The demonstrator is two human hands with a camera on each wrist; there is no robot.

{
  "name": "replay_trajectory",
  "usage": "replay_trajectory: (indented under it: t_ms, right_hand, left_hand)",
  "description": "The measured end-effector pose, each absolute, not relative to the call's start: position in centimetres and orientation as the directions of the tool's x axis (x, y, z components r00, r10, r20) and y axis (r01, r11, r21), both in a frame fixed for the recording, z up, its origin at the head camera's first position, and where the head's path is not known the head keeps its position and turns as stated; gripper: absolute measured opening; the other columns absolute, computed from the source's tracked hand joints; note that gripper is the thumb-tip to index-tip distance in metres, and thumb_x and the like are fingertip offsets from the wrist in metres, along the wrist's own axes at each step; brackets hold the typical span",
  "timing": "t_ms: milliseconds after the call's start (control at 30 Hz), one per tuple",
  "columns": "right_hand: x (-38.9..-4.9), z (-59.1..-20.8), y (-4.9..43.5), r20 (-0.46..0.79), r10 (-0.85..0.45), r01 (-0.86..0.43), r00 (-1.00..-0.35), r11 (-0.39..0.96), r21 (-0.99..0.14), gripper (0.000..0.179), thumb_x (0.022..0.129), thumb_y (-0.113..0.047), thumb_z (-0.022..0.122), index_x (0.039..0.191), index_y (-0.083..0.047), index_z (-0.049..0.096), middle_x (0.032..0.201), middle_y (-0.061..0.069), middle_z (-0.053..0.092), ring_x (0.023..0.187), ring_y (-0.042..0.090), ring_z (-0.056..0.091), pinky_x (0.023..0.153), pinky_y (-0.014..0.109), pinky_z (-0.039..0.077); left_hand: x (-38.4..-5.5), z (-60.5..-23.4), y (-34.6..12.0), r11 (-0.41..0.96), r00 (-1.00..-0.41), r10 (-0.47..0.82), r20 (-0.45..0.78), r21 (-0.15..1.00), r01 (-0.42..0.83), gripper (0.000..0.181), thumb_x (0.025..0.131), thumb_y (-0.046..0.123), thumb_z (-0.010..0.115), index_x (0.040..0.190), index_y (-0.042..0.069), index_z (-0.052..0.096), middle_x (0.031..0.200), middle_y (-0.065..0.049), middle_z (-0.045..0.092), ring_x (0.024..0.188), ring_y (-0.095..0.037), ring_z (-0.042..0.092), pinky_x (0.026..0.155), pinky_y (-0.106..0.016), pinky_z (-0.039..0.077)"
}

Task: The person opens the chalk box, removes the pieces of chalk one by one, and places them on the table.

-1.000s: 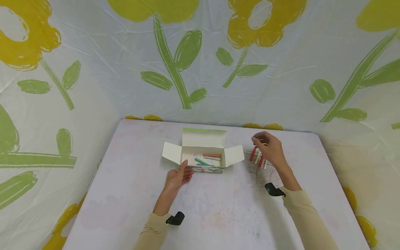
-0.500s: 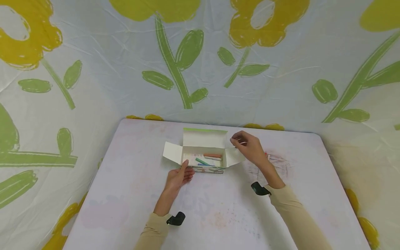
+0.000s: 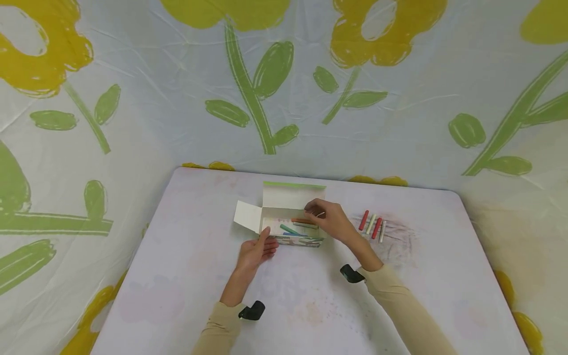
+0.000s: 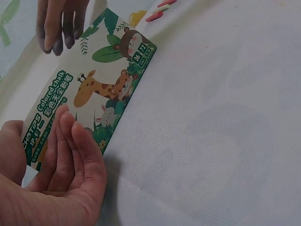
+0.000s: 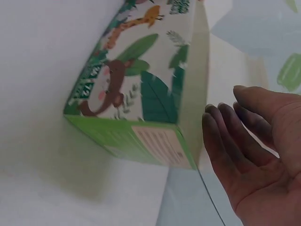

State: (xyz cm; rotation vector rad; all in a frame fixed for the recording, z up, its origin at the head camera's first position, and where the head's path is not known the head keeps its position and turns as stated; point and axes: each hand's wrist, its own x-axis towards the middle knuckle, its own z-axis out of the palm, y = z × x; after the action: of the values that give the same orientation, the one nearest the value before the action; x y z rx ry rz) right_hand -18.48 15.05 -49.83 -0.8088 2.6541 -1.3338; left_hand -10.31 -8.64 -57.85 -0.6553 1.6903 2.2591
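An open cardboard chalk box (image 3: pixel 290 241), printed with jungle animals, stands mid-table with its flaps spread. My left hand (image 3: pixel 252 254) grips its near left corner, thumb over the rim and fingers against the printed front, as the left wrist view (image 4: pixel 70 165) also has it. Above the box's right end hovers my right hand (image 3: pixel 334 221), fingers loosely bent. In the right wrist view its thumb and dusty fingertips (image 5: pixel 209 115) are apart, with nothing visible between them. Inside the box lie an orange chalk (image 3: pixel 300 220), a green chalk (image 3: pixel 288 229), and a whitish and a blue one.
Several chalk sticks, red and pale, lie in a row right of the box, among them a red chalk (image 3: pixel 376 228). Dark chalk smudges (image 3: pixel 399 239) mark the white table (image 3: pixel 186 276) there. A flower-printed curtain (image 3: pixel 199 59) encloses the table's back and sides.
My right hand has moved left from over the row of chalks to above the box, leaving the row uncovered. The left hand keeps its grip on the box.
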Motion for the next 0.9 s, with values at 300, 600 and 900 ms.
replay_trajectory:
  t_ms: [300, 600, 900]
  right_hand:
    - [-18.6, -52.4, 13.0, 0.118, -0.609, -0.467, -0.784, 0.455, -0.758, 0.024, 0.094, -0.001, 0.074, 0.114, 0.009, 0.066, 0.103, 0.017, 0.073, 0.093, 0.029, 0.071, 0.082, 0.042, 0.060]
    - [-19.1, -53.3, 11.5, 0.014, -0.659, -0.463, -0.752, 0.513, -0.722, 0.020, 0.092, 0.001, 0.075, 0.110, 0.007, 0.067, 0.104, 0.019, 0.071, 0.095, 0.030, 0.069, 0.085, 0.042, 0.059]
    - [-20.0, -53.4, 10.8, -0.113, -0.683, -0.437, -0.722, 0.577, -0.690, 0.022, 0.092, 0.001, 0.076, 0.111, 0.009, 0.068, 0.105, 0.020, 0.071, 0.095, 0.032, 0.069, 0.085, 0.038, 0.058]
  left_hand:
    - [-10.2, -57.6, -8.7, -0.307, -0.869, -0.052, -0.492, 0.836, -0.455, 0.066, 0.099, 0.050, 0.066, 0.114, -0.015, 0.068, 0.097, -0.015, 0.075, 0.081, -0.013, 0.070, 0.077, -0.026, 0.060]
    - [-10.2, -58.0, -8.5, -0.310, -0.871, -0.063, -0.488, 0.839, -0.447, 0.067, 0.097, 0.051, 0.068, 0.111, -0.014, 0.070, 0.093, -0.012, 0.076, 0.078, -0.012, 0.070, 0.073, -0.023, 0.059]
    - [-10.3, -58.1, -8.1, -0.335, -0.874, -0.101, -0.475, 0.843, -0.420, 0.065, 0.098, 0.050, 0.068, 0.107, -0.015, 0.070, 0.090, -0.012, 0.076, 0.077, -0.012, 0.071, 0.072, -0.022, 0.059]
